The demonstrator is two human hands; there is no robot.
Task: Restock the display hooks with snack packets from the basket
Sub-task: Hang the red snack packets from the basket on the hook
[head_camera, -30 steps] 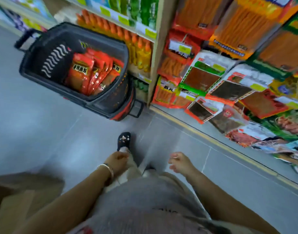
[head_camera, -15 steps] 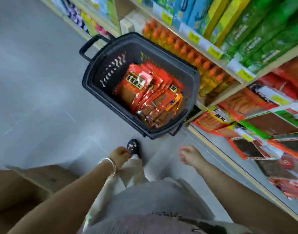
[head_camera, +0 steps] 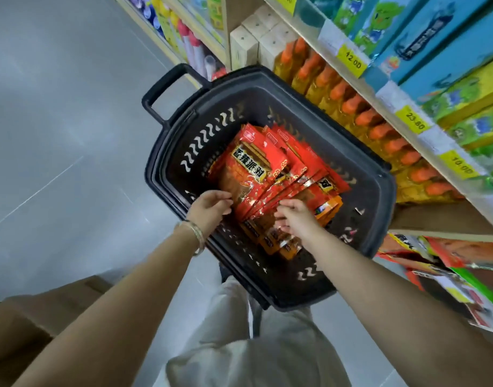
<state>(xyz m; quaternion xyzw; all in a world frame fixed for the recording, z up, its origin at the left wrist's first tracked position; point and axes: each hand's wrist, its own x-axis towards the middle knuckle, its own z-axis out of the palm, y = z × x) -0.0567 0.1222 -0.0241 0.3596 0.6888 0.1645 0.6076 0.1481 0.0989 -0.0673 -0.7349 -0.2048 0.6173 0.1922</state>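
A black plastic basket [head_camera: 379, 191] stands on the floor in front of me, its handle at the far left. Inside it lies a fanned stack of red snack packets [head_camera: 251, 163], with orange packets [head_camera: 284, 247] under their near end. My left hand [head_camera: 209, 208] reaches over the near rim, and its fingertips touch the lower edge of the front red packet. My right hand [head_camera: 295, 216] is inside the basket, fingers curled into the lower edges of the red packets. The display hooks are out of view.
Shelves run along the right: orange-capped bottles [head_camera: 351, 101], green and blue boxes above, yellow price tags [head_camera: 351, 61]. Flat snack packets [head_camera: 449, 263] fill the lower right display. A cardboard box [head_camera: 30, 317] sits at lower left. Grey floor [head_camera: 58, 135] stretches to the left.
I have stepped up to the basket and leaned over it. Both hands rose from beside my legs and went into the basket onto the red packets.
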